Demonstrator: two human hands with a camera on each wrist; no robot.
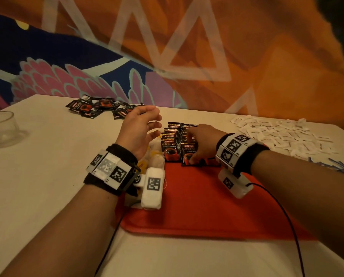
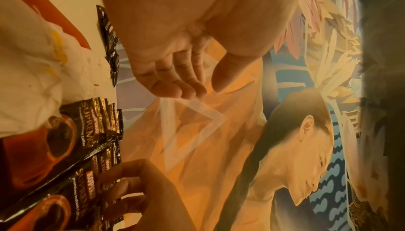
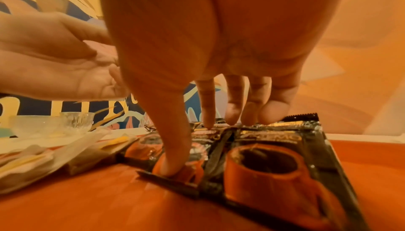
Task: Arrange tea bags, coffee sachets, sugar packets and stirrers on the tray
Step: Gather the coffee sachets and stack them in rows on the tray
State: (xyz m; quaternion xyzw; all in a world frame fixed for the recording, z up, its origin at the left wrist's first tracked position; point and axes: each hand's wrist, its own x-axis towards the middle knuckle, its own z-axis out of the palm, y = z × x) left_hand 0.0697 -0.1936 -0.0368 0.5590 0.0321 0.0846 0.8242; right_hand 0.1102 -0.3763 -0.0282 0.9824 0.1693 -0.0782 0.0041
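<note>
Glass bowls (image 1: 2, 126): two, far left on the surface (image 1: 47, 176), well apart from your hands.

Loose coffee sachets (image 1: 99, 107): one scattered heap at the far edge, ahead and left of your left hand; too overlapped to count. These are the likely next pick, and the left hand is the nearer.

Left hand (image 1: 141, 130): raised above the surface, fingers spread and relaxed, holding nothing, palm turned toward the right hand.

Tea bags (image 1: 154, 156): one small pile on the tray's left side, just under your left wrist; number cannot be told.

Tray (image 1: 197, 206): one, red, directly before you.

Placed coffee sachets (image 1: 172, 144): two overlapping rows at the tray's far edge, long axes running away from you; roughly five show in the left row, and the right row is partly hidden.

Right hand (image 1: 203, 142): fingers straight, tips pressing down on the right row, thumb on the nearest sachet's lower edge; nothing gripped.

Sugar packets (image 1: 283, 134): one wide white scatter, right of the tray, nearer your right hand; uncountable.

Stirrers (image 1: 335, 166): one blue bundle at the right edge; number unclear.
</note>
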